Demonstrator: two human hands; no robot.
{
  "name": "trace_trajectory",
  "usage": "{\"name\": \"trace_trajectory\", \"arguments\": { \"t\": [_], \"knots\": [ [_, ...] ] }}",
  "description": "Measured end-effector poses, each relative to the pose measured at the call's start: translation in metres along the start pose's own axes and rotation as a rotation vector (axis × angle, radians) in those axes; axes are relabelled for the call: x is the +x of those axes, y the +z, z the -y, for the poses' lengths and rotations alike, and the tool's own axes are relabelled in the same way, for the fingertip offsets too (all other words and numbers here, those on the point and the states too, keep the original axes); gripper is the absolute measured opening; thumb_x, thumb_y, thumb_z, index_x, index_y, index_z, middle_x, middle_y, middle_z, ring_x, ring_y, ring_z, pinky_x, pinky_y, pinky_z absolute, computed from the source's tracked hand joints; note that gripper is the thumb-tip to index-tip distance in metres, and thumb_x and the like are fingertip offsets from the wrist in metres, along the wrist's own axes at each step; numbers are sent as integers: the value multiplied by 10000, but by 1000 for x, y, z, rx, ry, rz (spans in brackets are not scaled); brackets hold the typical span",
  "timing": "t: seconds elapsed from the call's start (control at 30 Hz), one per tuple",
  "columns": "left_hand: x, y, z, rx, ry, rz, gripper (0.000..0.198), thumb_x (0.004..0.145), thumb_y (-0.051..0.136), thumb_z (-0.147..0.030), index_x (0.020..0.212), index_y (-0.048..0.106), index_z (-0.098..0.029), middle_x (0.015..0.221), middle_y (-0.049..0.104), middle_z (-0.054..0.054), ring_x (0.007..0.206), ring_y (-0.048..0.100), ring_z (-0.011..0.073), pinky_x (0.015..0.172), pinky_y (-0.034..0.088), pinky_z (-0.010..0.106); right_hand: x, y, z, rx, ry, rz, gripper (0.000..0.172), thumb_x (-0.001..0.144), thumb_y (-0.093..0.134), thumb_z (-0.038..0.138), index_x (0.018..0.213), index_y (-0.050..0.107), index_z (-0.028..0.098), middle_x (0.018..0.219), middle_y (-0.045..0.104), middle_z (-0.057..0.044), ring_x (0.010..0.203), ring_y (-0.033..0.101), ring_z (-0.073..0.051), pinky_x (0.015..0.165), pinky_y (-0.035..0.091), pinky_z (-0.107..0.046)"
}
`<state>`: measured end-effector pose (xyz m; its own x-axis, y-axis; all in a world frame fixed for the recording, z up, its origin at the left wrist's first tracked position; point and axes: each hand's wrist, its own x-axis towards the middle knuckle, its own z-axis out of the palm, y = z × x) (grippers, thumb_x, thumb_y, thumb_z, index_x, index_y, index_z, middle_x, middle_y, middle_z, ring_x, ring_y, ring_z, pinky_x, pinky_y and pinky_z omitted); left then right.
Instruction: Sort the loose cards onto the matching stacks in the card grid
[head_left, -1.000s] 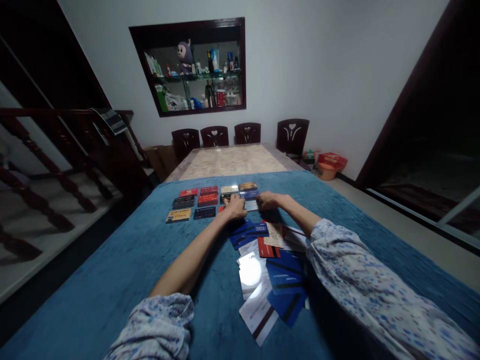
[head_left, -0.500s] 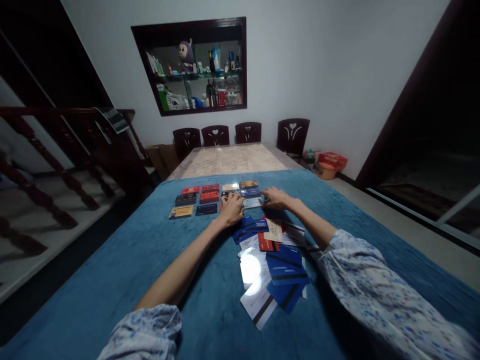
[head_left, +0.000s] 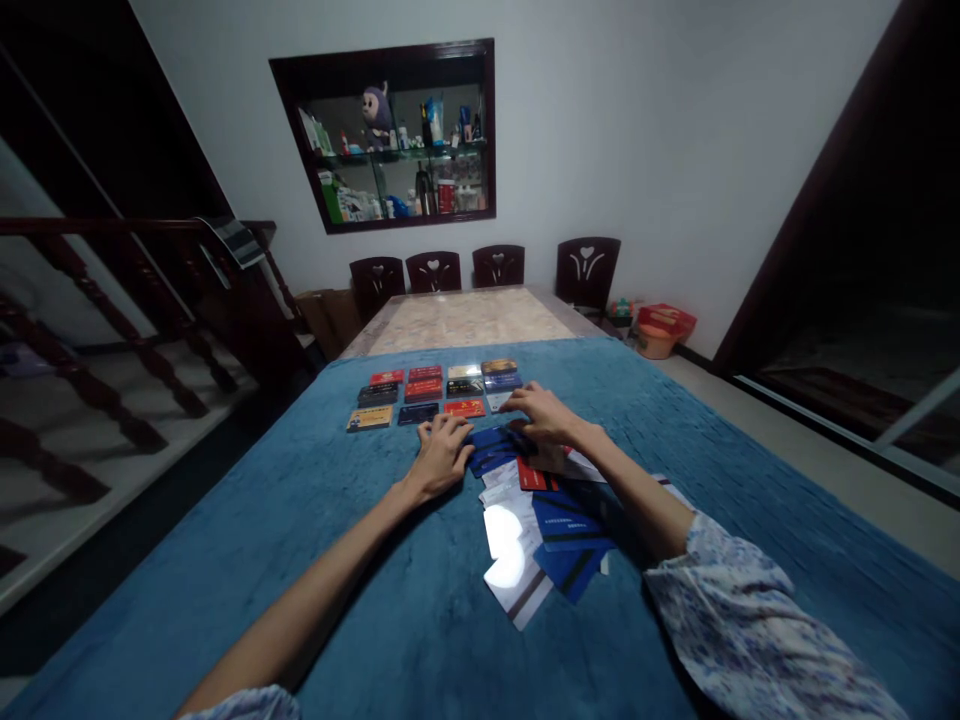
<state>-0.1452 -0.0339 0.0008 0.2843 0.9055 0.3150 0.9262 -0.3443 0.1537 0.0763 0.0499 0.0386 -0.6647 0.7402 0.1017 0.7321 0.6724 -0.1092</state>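
Observation:
My left hand [head_left: 441, 458] rests at the left edge of the loose cards, fingers apart and slightly bent, its thumb beside the blue cards [head_left: 491, 447]. Over the far end of this heap is my right hand [head_left: 549, 415], fingers bent and apart, holding nothing that I can see. Its fingertips are close to a white card [head_left: 497, 401]. The heap also has a red card [head_left: 534, 475], more blue cards [head_left: 568, 522] and white cards [head_left: 519, 590]. Beyond my hands sit card stacks in rows, among them a red one [head_left: 464, 408], a dark one [head_left: 418, 413] and a yellow one [head_left: 370, 417].
A blue cloth [head_left: 300, 520] covers the near part of the table; the bare stone-patterned top [head_left: 469, 318] shows beyond. Several dark chairs [head_left: 499, 266] stand at the far end. A wooden railing [head_left: 105, 390] runs along the left, and an orange tub [head_left: 655, 342] sits on the floor at right.
My left hand has moved left and toward me, uncovering the red stack. My right hand has shifted from beside the stacks toward the loose cards, now covering some of them.

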Motion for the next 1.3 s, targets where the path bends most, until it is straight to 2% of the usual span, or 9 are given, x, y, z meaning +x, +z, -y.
{"name": "trace_trajectory", "arguments": {
  "t": [0.27,0.53,0.8,1.03,1.3],
  "knots": [
    [-11,1,-1,-42,39,10,341,908,559,-269,1240,626,-229,1318,601,87,1252,427,292,1031,286,501,-8,13,12,17,-66,92,428,841,629,315,1267,653,276,1309,627,-73,1194,455,-313,912,412,-406],
    [-10,6,2,-56,57,41,300,914,561,-293,1189,664,-235,1257,633,88,1224,450,284,1027,303,493,-5,24,12,31,-88,79,402,838,622,284,1238,670,280,1312,618,-68,1182,472,-306,910,423,-398],
    [-7,7,5,-85,32,41,284,910,587,-297,1169,688,-236,1221,642,74,1191,469,265,1012,324,459,-5,24,11,34,-108,93,404,858,605,282,1256,664,247,1329,597,-86,1189,463,-307,926,425,-409],
    [-8,5,2,-95,42,-7,268,970,510,-317,1125,711,-232,1134,685,73,1124,499,240,993,312,451,-2,24,8,82,-194,7,313,859,609,223,1152,717,193,1219,680,-79,1093,527,-253,972,397,-379],
    [-4,7,4,-106,-25,-88,284,1005,442,-265,1009,724,-230,990,720,45,1025,538,207,936,306,411,0,32,9,138,-180,-182,279,940,522,221,1107,746,204,1030,735,-80,1002,554,-220,880,421,-305]
  ]
}}
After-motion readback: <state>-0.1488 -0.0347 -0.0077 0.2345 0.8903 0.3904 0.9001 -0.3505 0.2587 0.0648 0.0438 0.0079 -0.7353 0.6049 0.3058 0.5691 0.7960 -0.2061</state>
